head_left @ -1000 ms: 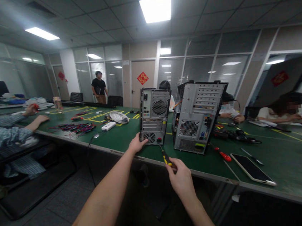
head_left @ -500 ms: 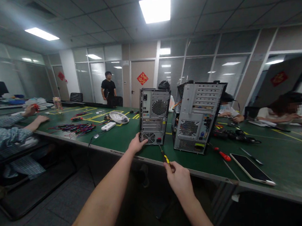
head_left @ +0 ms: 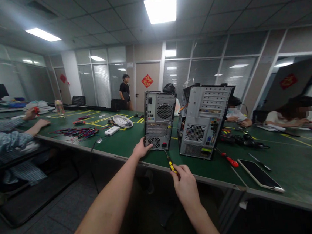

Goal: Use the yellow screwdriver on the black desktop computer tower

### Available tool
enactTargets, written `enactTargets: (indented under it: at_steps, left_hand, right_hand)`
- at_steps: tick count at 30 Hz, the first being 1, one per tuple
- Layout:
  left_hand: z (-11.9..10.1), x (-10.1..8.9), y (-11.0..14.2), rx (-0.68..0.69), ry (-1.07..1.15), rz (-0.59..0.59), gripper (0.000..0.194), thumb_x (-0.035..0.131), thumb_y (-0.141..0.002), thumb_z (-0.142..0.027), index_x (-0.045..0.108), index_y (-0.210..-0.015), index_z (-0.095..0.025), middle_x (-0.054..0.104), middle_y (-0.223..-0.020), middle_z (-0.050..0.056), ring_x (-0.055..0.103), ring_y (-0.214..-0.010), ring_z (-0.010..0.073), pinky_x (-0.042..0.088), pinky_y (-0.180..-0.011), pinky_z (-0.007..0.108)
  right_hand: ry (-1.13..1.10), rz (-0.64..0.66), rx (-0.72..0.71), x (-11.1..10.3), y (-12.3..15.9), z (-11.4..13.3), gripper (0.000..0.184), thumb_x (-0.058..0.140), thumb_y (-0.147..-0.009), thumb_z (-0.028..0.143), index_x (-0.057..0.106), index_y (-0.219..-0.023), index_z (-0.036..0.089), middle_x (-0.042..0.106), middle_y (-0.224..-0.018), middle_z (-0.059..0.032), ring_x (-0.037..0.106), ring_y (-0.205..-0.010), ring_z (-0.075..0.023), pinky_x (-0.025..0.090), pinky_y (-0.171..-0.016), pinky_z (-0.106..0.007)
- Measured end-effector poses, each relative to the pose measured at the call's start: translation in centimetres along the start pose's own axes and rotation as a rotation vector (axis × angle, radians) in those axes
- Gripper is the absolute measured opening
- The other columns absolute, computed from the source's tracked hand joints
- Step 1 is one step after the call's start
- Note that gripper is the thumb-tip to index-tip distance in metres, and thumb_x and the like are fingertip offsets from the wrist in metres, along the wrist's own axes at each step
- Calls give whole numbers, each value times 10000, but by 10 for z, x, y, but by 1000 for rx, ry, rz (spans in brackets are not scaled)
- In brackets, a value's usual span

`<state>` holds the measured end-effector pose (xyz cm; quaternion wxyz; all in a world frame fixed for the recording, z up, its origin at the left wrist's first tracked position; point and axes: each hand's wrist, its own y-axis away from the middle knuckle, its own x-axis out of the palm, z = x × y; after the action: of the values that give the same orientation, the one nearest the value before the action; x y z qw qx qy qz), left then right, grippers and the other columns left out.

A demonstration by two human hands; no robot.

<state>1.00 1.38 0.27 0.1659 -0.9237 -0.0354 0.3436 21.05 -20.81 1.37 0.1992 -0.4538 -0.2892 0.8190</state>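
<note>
My left hand [head_left: 140, 149] grips the lower left corner of the smaller computer case [head_left: 158, 111], thumb on its back panel near the round fan grille. The other fingers go round the side and are partly hidden. In my right hand [head_left: 186, 185] is a yellow and black screwdriver [head_left: 171, 165], its handle pinched between thumb and fingers. Its shaft points up at the bottom edge of the case's back panel, close under the power socket; whether the tip touches is too small to tell. A larger computer case [head_left: 195, 135] stands just to the right.
On the green table [head_left: 200, 170] to the right lie a red screwdriver [head_left: 231, 160], a phone or tablet [head_left: 260, 175] and a slim metal tool [head_left: 259, 161]. Cables [head_left: 76, 133], a white adapter [head_left: 112, 130] and a white round frame [head_left: 123, 121] lie left. Other people sit at both sides.
My right hand has shifted its hold on the screwdriver handle, now showing more yellow. My left hand and the case have stayed put. A standing person in the background has moved right.
</note>
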Motion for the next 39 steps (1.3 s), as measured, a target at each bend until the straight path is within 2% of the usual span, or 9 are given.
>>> enactTargets:
  at_steps: [6, 10, 13, 16, 20, 26, 30, 33, 39]
  left_hand:
    - [1, 1, 0, 3, -2, -7, 833, 638, -803, -611, 361, -1455, -173, 612, -1335, 157, 602, -1195, 289, 451, -975, 344]
    - [2, 2, 0, 16, 4, -10, 811, 640, -810, -598, 368, -1446, -175, 619, -1326, 154, 611, -1182, 279, 455, -964, 331]
    - [1, 1, 1, 15, 13, -9, 810, 644, -808, -593, 368, -1446, -177, 617, -1329, 152, 613, -1179, 277, 457, -961, 331]
    - [-1, 0, 1, 11, 10, -12, 805, 649, -807, -586, 374, -1442, -175, 619, -1326, 155, 611, -1181, 285, 456, -964, 339]
    - [-1, 1, 1, 9, 7, -12, 813, 646, -809, -587, 368, -1446, -166, 611, -1334, 165, 602, -1196, 290, 450, -974, 347]
    - [1, 1, -1, -1, 12, 0, 819, 649, -802, -601, 372, -1447, -177, 612, -1334, 161, 612, -1182, 277, 450, -966, 333]
    - [0, 0, 0, -3, 0, -4, 822, 641, -805, -606, 367, -1451, -178, 609, -1339, 161, 602, -1197, 282, 444, -974, 337]
    - [0, 0, 1, -7, 1, -2, 825, 636, -809, -603, 360, -1457, -172, 610, -1337, 164, 601, -1199, 285, 444, -978, 342]
    - [0, 1, 0, -6, 2, -5, 833, 639, -805, -605, 360, -1459, -172, 611, -1333, 170, 602, -1198, 292, 446, -978, 348]
  right_hand:
    - [-57, -23, 8, -1, -1, -1, 284, 458, -974, 292, 675, -1089, 149, 644, -963, -103, 646, -862, -222, 498, -798, -332]
    - [-114, 4, 59, 5, -1, -3, 300, 475, -978, 386, 669, -971, 158, 661, -885, -94, 644, -791, -219, 500, -739, -322]
    - [-176, 15, 66, 7, 0, -3, 328, 468, -981, 425, 662, -976, 161, 666, -877, -91, 646, -756, -203, 507, -715, -303]
    - [-169, -2, 39, 5, 0, -1, 304, 496, -970, 388, 675, -1036, 151, 664, -923, -100, 646, -787, -204, 514, -746, -307]
    - [-118, -3, 16, 1, 0, 3, 245, 516, -943, 249, 695, -1077, 147, 647, -995, -107, 638, -888, -221, 504, -846, -338]
    - [-86, 45, 23, -3, -1, 5, 312, 477, -900, 118, 693, -1124, 138, 620, -1053, -109, 641, -919, -209, 503, -858, -312]
    - [-77, 35, 47, -2, -1, 5, 259, 493, -908, 151, 678, -1090, 142, 646, -1018, -108, 643, -909, -219, 500, -853, -324]
    - [-101, 39, 92, 1, -1, 3, 169, 517, -924, 223, 663, -985, 162, 668, -920, -89, 652, -827, -216, 508, -782, -314]
    - [-176, 25, 102, 7, 0, -1, 149, 522, -938, 281, 637, -919, 186, 675, -837, -60, 656, -735, -198, 505, -703, -293]
